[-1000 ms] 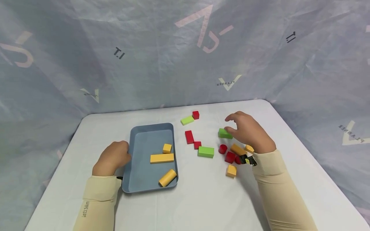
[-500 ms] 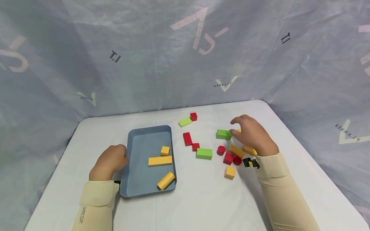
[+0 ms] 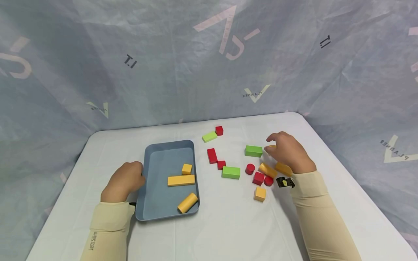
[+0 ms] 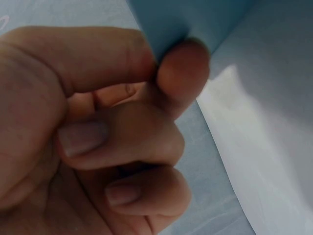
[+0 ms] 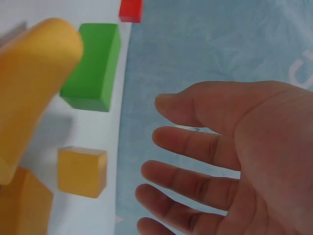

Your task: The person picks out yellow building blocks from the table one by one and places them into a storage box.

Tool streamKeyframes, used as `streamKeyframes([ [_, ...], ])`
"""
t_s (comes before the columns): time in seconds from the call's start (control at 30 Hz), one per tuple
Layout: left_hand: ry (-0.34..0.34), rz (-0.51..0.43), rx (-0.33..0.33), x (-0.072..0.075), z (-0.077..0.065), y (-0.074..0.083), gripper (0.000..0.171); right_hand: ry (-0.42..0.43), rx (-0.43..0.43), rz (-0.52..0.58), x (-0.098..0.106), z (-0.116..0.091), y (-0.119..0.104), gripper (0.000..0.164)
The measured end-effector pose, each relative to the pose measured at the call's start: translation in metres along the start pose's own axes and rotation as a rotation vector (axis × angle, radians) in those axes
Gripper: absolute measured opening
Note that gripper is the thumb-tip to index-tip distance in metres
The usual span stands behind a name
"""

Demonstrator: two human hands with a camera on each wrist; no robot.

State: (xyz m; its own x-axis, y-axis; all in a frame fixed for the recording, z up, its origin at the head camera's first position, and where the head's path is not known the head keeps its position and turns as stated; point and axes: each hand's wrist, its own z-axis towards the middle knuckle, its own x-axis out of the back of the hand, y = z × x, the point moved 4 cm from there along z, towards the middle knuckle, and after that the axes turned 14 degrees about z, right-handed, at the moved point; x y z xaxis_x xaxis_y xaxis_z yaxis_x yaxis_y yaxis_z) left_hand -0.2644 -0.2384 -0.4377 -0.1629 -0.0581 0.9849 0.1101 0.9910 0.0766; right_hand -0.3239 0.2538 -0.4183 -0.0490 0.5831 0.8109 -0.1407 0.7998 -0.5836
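Observation:
My left hand [image 3: 125,181] pinches the left rim of a blue-grey tray [image 3: 156,203] between thumb and index finger; the left wrist view shows the tray wall [image 4: 183,22] between them. Inside the tray lie a yellow cube [image 3: 187,169], a long yellow block [image 3: 181,180] and a yellow cylinder [image 3: 187,203]. My right hand [image 3: 289,150] hovers over the table's right side, fingers apart and holding nothing. Near its fingertips are a green block [image 3: 253,151] and a yellow cube [image 5: 80,171], largely hidden by the hand in the head view. Another yellow cylinder [image 3: 267,170] lies below it.
Between tray and right hand lie another green block [image 3: 230,173], a red block [image 3: 212,156] and a small red cube [image 3: 221,165]. Farther back are a lime block [image 3: 209,136] and a red cube [image 3: 219,131]. A yellow cube [image 3: 259,194] sits nearest the front.
My right hand has shifted to the right, off the green block, which now shows whole. My left hand keeps its hold on the tray rim. The head view has shifted slightly.

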Motion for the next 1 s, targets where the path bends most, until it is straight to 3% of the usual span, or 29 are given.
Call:
streamKeyframes([
  [1.0, 0.000, -0.002, 0.007, 0.000, -0.001, 0.001, 0.008, -0.038, -0.061, -0.026, -0.014, 0.009, 0.018, 0.036],
])
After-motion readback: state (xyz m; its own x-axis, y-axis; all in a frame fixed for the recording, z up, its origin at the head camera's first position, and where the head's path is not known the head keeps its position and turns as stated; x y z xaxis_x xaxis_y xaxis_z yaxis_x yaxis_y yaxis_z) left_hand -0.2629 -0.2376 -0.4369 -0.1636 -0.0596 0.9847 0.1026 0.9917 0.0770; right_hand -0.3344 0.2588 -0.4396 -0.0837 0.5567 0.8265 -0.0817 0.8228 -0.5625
